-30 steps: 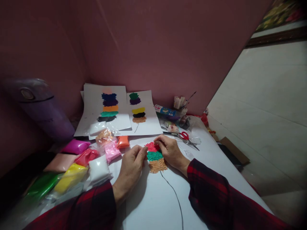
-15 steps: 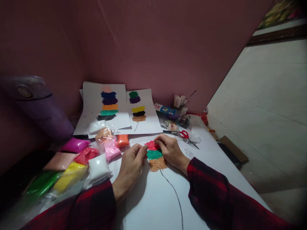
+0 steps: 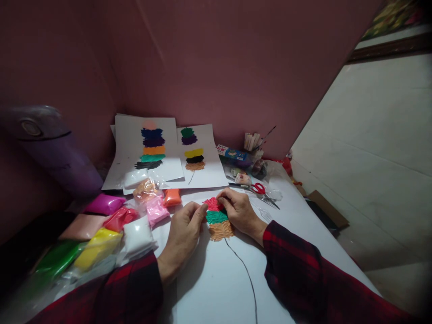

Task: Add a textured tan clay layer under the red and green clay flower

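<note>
On the white paper (image 3: 216, 279) lies a banded clay picture: red clay (image 3: 212, 204) on top, green clay (image 3: 217, 217) under it, brown clay (image 3: 221, 231) lowest. A drawn dark line trails down from the brown band. My right hand (image 3: 240, 211) is closed in a pinch at the right side of the red clay, fingertips on it. At the left edge of the red and green bands, my left hand (image 3: 185, 234) has thumb and fingers drawn together; whatever they hold, if anything, is hidden.
Several clay packets, among them a yellow packet (image 3: 98, 248) and a white packet (image 3: 138, 235), crowd the left. Behind stand sheets with coloured bands (image 3: 128, 135). Red-handled scissors (image 3: 258, 188) lie beyond my right hand. A purple bottle (image 3: 64, 153) is far left.
The view has shifted very slightly. Both hands stay in nearly the same place at the red clay, with no clear change in their grip.
</note>
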The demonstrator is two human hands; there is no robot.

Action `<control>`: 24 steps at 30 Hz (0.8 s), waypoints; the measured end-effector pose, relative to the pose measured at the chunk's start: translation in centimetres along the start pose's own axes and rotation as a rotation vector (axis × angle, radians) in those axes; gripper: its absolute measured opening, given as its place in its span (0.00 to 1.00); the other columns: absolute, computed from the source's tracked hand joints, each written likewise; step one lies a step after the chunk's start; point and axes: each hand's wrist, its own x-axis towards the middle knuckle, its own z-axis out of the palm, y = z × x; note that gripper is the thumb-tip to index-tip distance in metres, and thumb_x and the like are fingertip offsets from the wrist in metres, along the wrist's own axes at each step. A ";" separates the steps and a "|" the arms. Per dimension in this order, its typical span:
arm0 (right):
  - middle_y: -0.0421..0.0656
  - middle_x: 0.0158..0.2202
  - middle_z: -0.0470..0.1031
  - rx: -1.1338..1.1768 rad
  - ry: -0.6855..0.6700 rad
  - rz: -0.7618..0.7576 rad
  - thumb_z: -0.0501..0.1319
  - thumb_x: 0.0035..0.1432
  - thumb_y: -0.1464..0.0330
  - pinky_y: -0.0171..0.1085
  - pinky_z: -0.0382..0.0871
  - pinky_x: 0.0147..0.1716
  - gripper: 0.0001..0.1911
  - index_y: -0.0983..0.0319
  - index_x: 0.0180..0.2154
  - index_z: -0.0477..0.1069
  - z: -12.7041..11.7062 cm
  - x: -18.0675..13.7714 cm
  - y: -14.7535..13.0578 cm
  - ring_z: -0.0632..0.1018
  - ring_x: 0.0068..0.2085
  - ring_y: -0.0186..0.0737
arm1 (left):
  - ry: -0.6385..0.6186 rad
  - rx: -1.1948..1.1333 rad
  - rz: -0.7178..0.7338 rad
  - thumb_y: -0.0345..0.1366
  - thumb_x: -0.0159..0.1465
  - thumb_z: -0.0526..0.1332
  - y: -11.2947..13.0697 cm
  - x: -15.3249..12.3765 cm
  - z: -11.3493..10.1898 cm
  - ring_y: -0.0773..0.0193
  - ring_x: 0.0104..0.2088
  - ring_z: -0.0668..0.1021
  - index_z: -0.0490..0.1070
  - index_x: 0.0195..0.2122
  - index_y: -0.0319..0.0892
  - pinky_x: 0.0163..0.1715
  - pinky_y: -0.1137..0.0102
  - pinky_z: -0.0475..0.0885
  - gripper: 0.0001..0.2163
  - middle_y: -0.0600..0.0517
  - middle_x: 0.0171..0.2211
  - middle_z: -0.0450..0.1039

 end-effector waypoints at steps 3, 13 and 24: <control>0.39 0.24 0.70 0.004 -0.003 0.007 0.55 0.59 0.76 0.34 0.63 0.29 0.08 0.62 0.29 0.68 -0.1 -0.1 0.0 0.71 0.26 0.35 | -0.001 -0.011 -0.003 0.46 0.63 0.56 0.0 0.0 0.1 0.70 0.19 0.63 0.64 0.23 0.41 0.19 0.74 0.56 0.16 0.58 0.18 0.61; 0.38 0.23 0.70 0.012 -0.010 0.006 0.55 0.59 0.76 0.33 0.63 0.29 0.08 0.61 0.29 0.68 -0.1 0.0 -0.2 0.71 0.26 0.34 | -0.002 0.004 0.004 0.46 0.63 0.56 -0.2 0.1 0.0 0.71 0.20 0.63 0.64 0.23 0.41 0.20 0.75 0.57 0.16 0.58 0.18 0.61; 0.38 0.24 0.71 0.000 -0.022 -0.001 0.55 0.59 0.75 0.33 0.63 0.29 0.08 0.61 0.29 0.68 -0.1 -0.1 -0.2 0.71 0.26 0.34 | -0.002 -0.006 0.005 0.46 0.62 0.56 -0.2 0.1 0.0 0.70 0.18 0.63 0.64 0.23 0.41 0.19 0.74 0.56 0.16 0.58 0.18 0.62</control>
